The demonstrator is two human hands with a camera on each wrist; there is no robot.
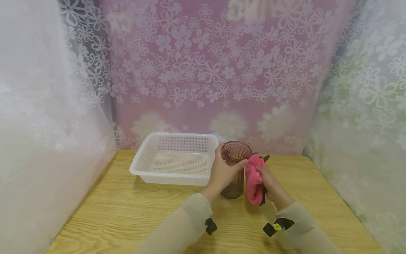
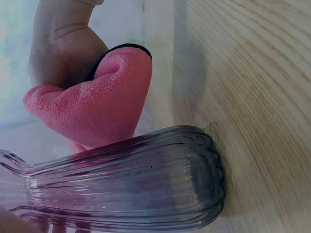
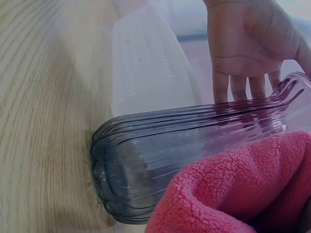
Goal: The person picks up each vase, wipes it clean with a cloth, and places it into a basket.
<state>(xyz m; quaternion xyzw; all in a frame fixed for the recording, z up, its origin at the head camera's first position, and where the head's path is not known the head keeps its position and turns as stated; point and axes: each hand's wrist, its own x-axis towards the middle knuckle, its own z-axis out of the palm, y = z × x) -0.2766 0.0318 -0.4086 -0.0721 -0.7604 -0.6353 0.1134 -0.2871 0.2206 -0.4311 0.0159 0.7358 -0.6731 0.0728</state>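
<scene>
A ribbed glass vase (image 1: 233, 188), purple at the top and grey toward its base, stands upright on the wooden table. My left hand (image 1: 222, 173) grips it near the neck, thumb on the near side and fingers behind the glass, as the right wrist view shows. In my right hand (image 1: 272, 185) is a bunched pink cloth (image 1: 253, 180) with dark edging. The cloth (image 2: 107, 107) lies against or very close to the vase's right side. Part of the right hand is hidden behind the cloth in the left wrist view.
A white plastic basket (image 1: 134, 168) with slotted walls stands left of the vase, close to the left hand. The wooden table (image 1: 152, 215) runs back to a pink floral curtain (image 1: 203, 77). Pale curtains hang at both sides.
</scene>
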